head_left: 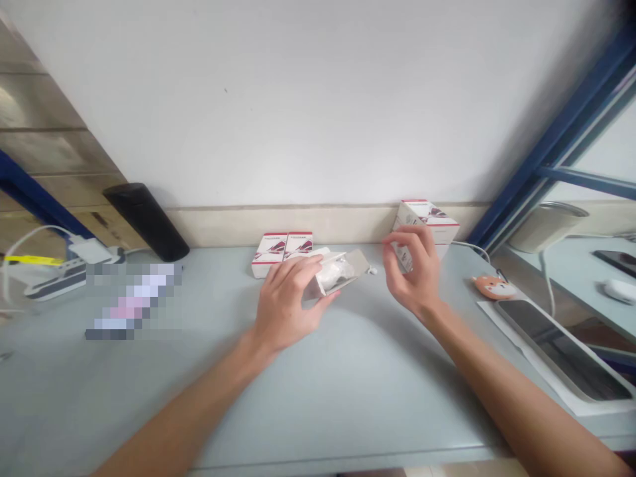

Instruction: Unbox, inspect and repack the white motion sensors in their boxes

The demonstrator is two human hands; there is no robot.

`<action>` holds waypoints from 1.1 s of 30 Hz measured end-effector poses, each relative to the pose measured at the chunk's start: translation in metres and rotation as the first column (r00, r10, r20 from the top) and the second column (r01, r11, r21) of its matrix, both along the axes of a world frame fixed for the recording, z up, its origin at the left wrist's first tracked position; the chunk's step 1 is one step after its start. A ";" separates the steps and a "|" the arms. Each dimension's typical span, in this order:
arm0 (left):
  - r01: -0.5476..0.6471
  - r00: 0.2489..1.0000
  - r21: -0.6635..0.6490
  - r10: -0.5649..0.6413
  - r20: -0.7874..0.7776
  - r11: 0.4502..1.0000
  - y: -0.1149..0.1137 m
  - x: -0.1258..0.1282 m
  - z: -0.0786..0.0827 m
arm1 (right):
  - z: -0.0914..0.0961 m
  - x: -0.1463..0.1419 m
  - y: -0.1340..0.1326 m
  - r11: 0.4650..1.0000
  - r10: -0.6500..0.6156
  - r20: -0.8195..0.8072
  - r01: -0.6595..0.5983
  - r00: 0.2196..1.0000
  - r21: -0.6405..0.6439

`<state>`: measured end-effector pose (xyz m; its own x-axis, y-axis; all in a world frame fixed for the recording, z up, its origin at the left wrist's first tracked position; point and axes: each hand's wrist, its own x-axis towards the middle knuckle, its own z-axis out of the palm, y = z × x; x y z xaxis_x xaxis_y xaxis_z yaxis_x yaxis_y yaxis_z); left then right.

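My left hand (288, 301) is wrapped around a small white carton (318, 288), tilted with its end flap raised toward the right. Inside its mouth sits a clear plastic bag (338, 270) whose contents I cannot make out. To the right, my right hand (415, 271) is raised with thumb and index fingertips brought together in a ring. Anything pinched there is too small to see. Behind that hand stands a larger white and red box (432, 222), partly hidden. Two small red-and-white boxes (271, 255) lie beyond my left hand.
A small white piece (372, 270) lies beyond the carton flap. On the left are a black cylinder (149, 222), a power strip (64, 278) and a pixelated item (132, 301). On the right, a fox-faced case (494, 287) sits near a dark-screened phone (561, 351). A wall borders the back.
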<state>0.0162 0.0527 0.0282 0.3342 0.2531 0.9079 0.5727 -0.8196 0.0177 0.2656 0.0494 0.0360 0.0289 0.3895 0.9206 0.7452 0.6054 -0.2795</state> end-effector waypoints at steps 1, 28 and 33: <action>-0.005 1.000 0.018 0.006 -0.018 1.000 0.000 0.000 0.000 | 0.005 -0.005 -0.007 0.999 0.036 0.047 -0.037 0.998 0.021; -0.007 0.999 -0.601 -0.021 -0.039 0.799 0.021 -0.002 -0.018 | 0.015 -0.030 -0.020 0.969 0.122 -0.219 -0.164 0.968 -0.183; -0.007 1.000 -0.659 -0.012 -0.023 0.752 0.017 -0.003 -0.018 | 0.028 -0.009 -0.012 0.963 0.139 -0.664 -0.256 0.735 -0.081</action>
<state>0.0135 0.0693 0.0101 0.3555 0.7845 0.5081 0.5784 -0.6117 0.5398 0.2561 0.0377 0.0635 0.4995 0.5906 0.6338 0.2171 0.6229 -0.7516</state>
